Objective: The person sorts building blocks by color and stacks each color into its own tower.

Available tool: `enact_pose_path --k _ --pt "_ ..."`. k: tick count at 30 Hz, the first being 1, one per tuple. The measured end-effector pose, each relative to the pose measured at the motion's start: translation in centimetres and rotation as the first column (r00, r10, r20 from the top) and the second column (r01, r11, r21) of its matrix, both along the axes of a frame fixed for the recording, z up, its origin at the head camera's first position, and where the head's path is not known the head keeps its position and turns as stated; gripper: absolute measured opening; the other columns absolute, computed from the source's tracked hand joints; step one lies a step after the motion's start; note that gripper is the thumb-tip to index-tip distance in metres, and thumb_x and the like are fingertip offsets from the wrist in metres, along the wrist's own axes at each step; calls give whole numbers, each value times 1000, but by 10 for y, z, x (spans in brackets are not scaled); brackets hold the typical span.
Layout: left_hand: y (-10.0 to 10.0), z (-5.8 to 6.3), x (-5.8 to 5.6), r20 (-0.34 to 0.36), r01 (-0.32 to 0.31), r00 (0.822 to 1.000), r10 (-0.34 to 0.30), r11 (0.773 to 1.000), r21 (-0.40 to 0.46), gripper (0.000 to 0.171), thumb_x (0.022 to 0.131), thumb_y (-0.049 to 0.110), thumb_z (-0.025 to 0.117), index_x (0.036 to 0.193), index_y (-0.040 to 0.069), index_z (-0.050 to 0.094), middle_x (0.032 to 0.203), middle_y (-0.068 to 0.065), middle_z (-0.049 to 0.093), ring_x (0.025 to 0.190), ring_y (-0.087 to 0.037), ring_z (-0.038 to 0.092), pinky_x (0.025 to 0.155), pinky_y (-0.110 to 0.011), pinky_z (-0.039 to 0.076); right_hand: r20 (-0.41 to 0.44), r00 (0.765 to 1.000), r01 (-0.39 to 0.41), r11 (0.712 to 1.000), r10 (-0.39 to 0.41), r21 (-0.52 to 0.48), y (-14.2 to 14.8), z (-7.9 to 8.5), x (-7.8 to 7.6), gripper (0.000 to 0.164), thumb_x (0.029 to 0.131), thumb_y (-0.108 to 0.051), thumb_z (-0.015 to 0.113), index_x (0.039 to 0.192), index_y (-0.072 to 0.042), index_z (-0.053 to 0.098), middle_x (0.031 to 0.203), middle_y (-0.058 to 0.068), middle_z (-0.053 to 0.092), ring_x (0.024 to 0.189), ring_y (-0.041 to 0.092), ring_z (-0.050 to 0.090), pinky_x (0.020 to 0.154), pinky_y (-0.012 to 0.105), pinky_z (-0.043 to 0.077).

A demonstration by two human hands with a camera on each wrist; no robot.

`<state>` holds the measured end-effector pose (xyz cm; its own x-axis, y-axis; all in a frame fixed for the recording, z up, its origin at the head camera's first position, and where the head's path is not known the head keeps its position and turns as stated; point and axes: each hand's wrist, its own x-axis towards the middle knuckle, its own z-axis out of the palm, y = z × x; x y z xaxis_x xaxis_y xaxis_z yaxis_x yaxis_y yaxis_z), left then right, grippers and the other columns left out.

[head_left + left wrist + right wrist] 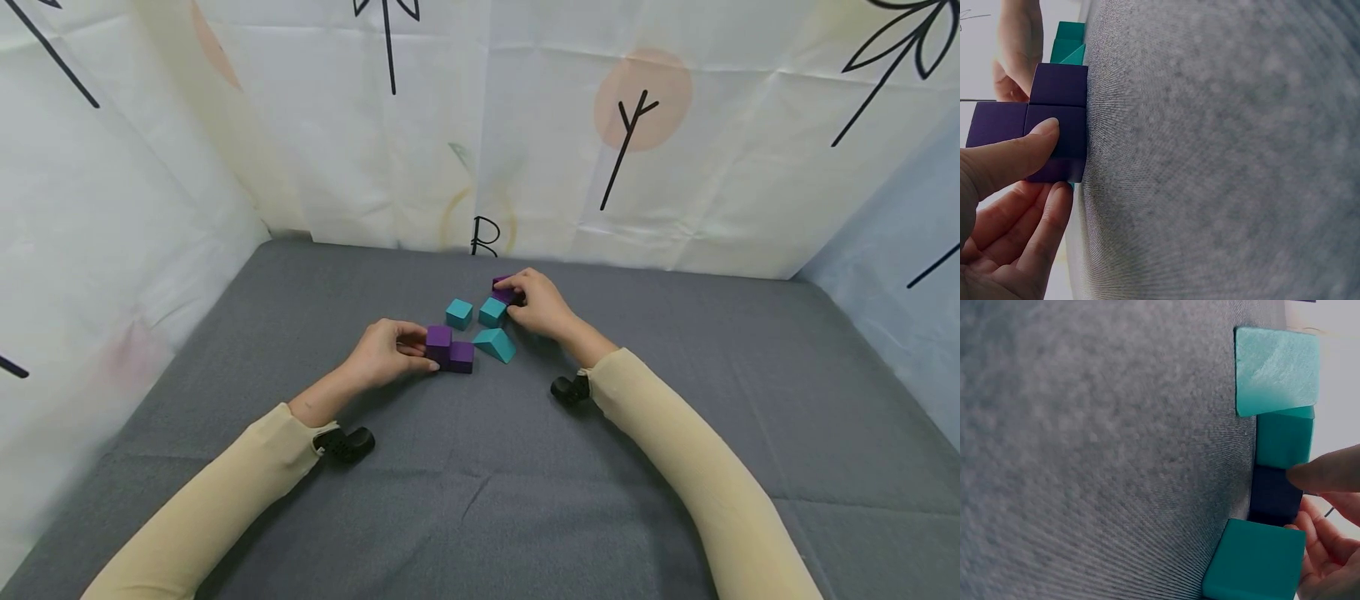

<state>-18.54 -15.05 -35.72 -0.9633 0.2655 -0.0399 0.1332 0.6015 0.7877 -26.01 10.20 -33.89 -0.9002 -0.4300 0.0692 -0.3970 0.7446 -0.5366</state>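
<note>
My left hand (386, 354) pinches a purple cube (1072, 134) between thumb and fingers. Another purple cube (439, 335) sits on top of that one, and a third purple cube (462, 358) adjoins it on the right. Farther back, my right hand (542, 304) grips a purple block (501, 293), partly covered by the fingers. Close in front of this block is a teal cube (491, 312), with the right thumb (1319, 474) at its edge. A teal triangular block (495, 344) lies between the hands.
A second teal cube (459, 314) stands left of the first. In the right wrist view another teal block (1254, 559) is near the right fingers. Grey cloth (480, 500) covers the table, and a printed white curtain (540, 167) hangs behind its far edge.
</note>
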Motion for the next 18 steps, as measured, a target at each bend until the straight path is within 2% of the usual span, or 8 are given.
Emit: enact_pose_path --k 8,12,18 --pt "1 0 1 1 3 1000 -3 1000 8 43 78 6 79 116 -8 63 105 -21 69 94 -26 69 82 -36 57 13 1000 -21 999 20 46 2 -2 -3 46 87 -1 61 133 -5 56 117 21 55 101 31 50 92 44 43" --pt "1 0 0 2 1 1000 -1 1000 -1 43 79 8 79 116 -7 64 105 -20 69 94 -26 68 83 -36 57 61 998 -9 999 6 54 3 -3 -2 48 88 -2 64 134 -7 54 118 21 56 102 30 53 91 43 46" --pt "1 -1 0 1 1 1000 -1 1000 4 43 78 8 79 115 -7 64 104 -20 69 93 -26 69 82 -36 57 83 996 7 999 -11 40 4 -3 -1 45 89 -5 66 132 -6 53 121 22 56 105 32 56 93 44 46"
